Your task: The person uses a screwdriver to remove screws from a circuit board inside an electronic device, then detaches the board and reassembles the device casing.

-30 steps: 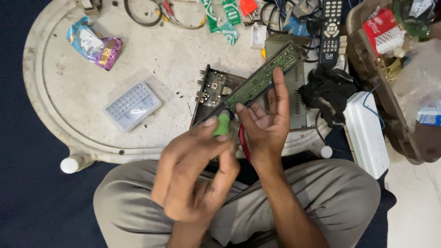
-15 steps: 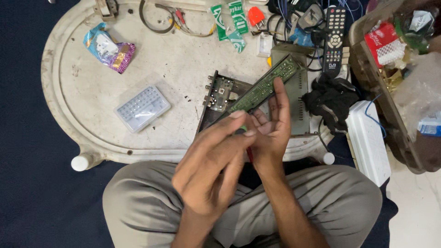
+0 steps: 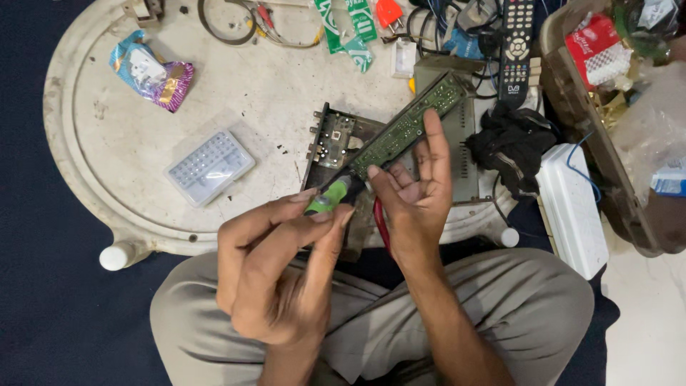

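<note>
1. Head view, looking down over my lap: my left hand (image 3: pixel 286 264) has its grip closed around a green-handled tool (image 3: pixel 329 198), most likely a screwdriver, thumb and fingers pinching the handle.
2. My right hand (image 3: pixel 414 193) props up a long green circuit board (image 3: pixel 409 127) — the index finger lies along its edge and the thumb presses near its lower end, so this grip is closed on the board, though loosely, with the other fingers spread.
3. Tool tip and board meet at the board's lower end, just above my knees, over the near rim of the round white table (image 3: pixel 107 143).
4. How far along, as I judge it: the board is already lifted clear of the open metal chassis (image 3: pixel 336 139) that lies beneath it on the table, so the opening-up is done; work on the board itself looks to be in hand, not finished.
5. Nothing is put back — the chassis lies open, and a remote control (image 3: pixel 517 36), loose cables (image 3: pixel 236 21) and a clear plastic case (image 3: pixel 209 166) lie apart from my hands.
</note>
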